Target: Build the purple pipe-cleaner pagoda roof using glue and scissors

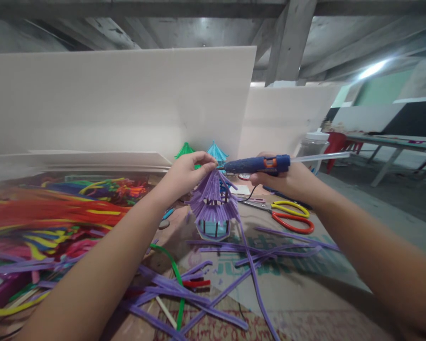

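My right hand (282, 175) is wrapped round a blue glue gun (250, 165) with a clear glue stick (323, 157) out of its back. The gun's nozzle points left at the peak of a small pagoda (216, 203) covered in purple pipe cleaners. At that peak, my left hand (195, 166) pinches with thumb and forefinger; the bit between the fingertips is too small to make out. A long purple pipe cleaner (253, 279) trails from the pagoda's lower roof toward me. Behind it stand a green model roof (185, 150) and a light-blue model roof (217, 151).
Scissors (293, 217) with yellow and red handles lie right of the pagoda. Loose purple pipe cleaners (184, 291) cover the cardboard (305, 289) in front. Many coloured pipe cleaners (64, 213) are heaped at left. White boards (128, 99) rise behind; a clear jar (310, 147) stands at right.
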A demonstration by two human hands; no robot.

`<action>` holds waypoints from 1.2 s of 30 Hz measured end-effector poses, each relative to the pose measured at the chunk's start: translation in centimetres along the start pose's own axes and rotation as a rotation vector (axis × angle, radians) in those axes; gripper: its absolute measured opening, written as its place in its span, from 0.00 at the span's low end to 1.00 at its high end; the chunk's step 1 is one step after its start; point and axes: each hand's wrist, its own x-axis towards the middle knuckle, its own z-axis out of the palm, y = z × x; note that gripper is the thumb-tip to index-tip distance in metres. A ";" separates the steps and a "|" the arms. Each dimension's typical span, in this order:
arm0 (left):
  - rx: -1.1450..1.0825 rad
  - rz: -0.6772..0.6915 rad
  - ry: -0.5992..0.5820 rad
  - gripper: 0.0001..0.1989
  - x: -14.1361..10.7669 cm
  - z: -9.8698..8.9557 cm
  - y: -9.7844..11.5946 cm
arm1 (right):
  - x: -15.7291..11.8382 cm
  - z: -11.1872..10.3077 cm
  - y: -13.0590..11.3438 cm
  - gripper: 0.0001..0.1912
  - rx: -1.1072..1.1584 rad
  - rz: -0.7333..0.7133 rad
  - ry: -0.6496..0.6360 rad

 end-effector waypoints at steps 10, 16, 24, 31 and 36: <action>-0.006 0.001 0.001 0.11 0.1 -0.1 0.2 | 0.0 0.2 0.1 0.17 0.024 -0.013 0.005; 0.000 0.008 0.003 0.11 0.0 0.0 0.1 | 0.0 0.3 0.2 0.16 0.038 -0.034 0.014; -0.001 0.020 0.007 0.11 0.1 0.0 0.0 | 0.0 0.4 0.0 0.14 0.069 -0.034 0.015; -0.047 0.040 0.019 0.11 0.0 -0.1 0.1 | 0.0 0.5 0.1 0.14 0.088 -0.006 0.027; -0.081 0.058 0.025 0.12 0.0 -0.1 0.0 | 0.0 0.7 0.4 0.15 0.107 0.008 0.032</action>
